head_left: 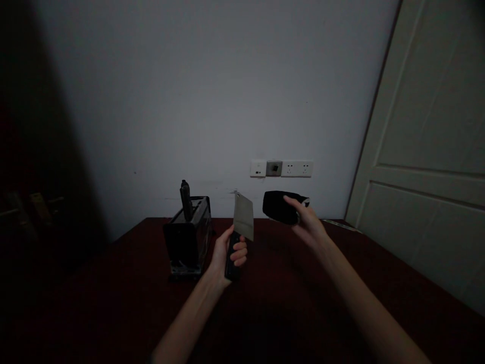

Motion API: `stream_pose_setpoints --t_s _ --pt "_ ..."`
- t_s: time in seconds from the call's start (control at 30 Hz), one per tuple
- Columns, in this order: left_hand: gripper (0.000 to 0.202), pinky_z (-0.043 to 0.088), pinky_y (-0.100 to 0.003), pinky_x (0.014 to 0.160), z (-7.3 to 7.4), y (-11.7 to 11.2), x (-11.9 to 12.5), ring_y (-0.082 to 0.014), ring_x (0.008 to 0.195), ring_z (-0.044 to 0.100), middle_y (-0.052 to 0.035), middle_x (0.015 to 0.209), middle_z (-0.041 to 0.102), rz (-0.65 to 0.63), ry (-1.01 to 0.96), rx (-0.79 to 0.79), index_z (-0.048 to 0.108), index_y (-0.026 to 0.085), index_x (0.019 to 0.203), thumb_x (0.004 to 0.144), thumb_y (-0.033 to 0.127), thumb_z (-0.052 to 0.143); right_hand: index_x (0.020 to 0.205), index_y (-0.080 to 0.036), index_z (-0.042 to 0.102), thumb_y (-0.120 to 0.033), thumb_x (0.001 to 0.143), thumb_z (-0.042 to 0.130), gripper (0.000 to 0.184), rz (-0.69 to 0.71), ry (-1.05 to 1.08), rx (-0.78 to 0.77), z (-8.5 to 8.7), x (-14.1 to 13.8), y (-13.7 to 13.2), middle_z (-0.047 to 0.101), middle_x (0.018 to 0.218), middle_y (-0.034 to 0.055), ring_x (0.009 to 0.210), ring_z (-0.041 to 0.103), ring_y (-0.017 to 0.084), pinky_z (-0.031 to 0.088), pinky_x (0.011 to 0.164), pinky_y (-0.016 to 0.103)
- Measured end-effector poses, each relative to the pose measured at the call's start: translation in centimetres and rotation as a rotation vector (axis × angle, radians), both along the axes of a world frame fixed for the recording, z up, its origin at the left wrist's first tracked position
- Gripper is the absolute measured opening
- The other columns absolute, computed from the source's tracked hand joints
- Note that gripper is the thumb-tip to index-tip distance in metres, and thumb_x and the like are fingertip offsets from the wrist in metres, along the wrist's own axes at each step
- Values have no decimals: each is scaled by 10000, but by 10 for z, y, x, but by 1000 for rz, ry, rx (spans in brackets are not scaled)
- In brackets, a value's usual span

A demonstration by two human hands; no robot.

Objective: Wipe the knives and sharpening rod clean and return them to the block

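Observation:
My left hand [229, 252] is wrapped round the black handle of a cleaver [243, 216], whose broad pale blade points up and has a small hole near its top corner. To the right, my right hand [308, 222] grips a black cloth-like piece [281, 207] with a whitish edge, thumb on top; it is too dark to tell its exact kind. Cloth-like piece and blade are apart. Left of the cleaver stands a dark knife block [185, 240] with clear-looking sides, and black handles [186, 199] stick up from its top.
The dark red tabletop [273, 308] runs back to a pale wall [212, 101]. Wall sockets and a switch [281, 168] sit above its back edge. A pale panelled door [424, 202] stands at the right. A thin flat strip [343, 225] lies at the back right.

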State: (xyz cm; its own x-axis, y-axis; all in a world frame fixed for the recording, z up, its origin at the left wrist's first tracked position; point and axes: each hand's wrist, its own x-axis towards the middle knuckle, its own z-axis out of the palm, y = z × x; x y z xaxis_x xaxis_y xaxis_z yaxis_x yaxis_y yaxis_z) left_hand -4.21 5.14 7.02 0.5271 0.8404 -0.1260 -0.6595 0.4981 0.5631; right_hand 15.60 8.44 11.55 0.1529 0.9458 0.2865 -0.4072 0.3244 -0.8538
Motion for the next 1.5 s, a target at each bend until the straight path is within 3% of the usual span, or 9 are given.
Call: stream_pose_setpoints --t_s 0.2,0.33,0.4,0.57,0.8,1.13,1.37,1.5 --pt "375 169 -124 275 -13 1 2 -12 266 288 83 458 298 -52 -239 69 421 130 693 919 388 269 727 -143 611 -234 534 768 265 -185 -178 97 -1 -1 -9 636 646 -9 607 579 152 474 584 267" --pt "363 155 -125 264 -25 5 6 -15 253 247 87 451 282 -100 -291 112 396 147 680 917 394 276 717 -171 576 -241 688 637 97 -349 -603 396 -3 -2 -16 640 675 -4 588 549 136 425 533 235" --pt "368 155 -128 259 -31 8 8 -17 246 207 90 443 270 -140 -295 140 398 149 675 916 398 274 807 -182 568 -200 740 567 69 -333 -772 543 -6 -3 -18 677 811 34 657 590 153 443 577 251" --pt "389 172 -132 236 -40 10 14 -17 237 105 93 426 270 -236 -318 224 421 147 656 905 406 271 1024 -198 548 -116 761 514 277 -203 -996 751 -14 -4 -15 648 1028 83 921 603 204 456 781 332" --pt "426 238 -147 227 -35 2 17 -27 206 116 89 408 285 -326 -318 289 449 153 662 901 424 223 1037 -224 580 -159 753 573 291 -34 -1116 755 -13 -8 -14 622 964 57 874 596 176 479 765 318" --pt "466 262 -159 220 -40 1 20 -34 198 173 84 403 297 -376 -311 292 488 139 657 879 472 249 975 -218 636 -56 747 568 288 284 -1157 740 -12 -18 -27 593 908 37 807 592 130 478 727 266" --pt "472 279 -159 245 -39 -1 16 -44 226 220 73 418 307 -374 -236 333 498 139 663 882 488 268 925 -206 640 -60 728 576 253 261 -1248 714 -1 -10 -36 608 855 25 746 583 129 465 675 254" --pt "480 269 -160 250 -37 -3 15 -45 234 222 74 425 307 -367 -216 359 501 135 685 876 512 274 961 -196 634 -78 741 584 255 275 -1170 743 -4 -15 -38 606 896 39 800 587 129 470 713 247"
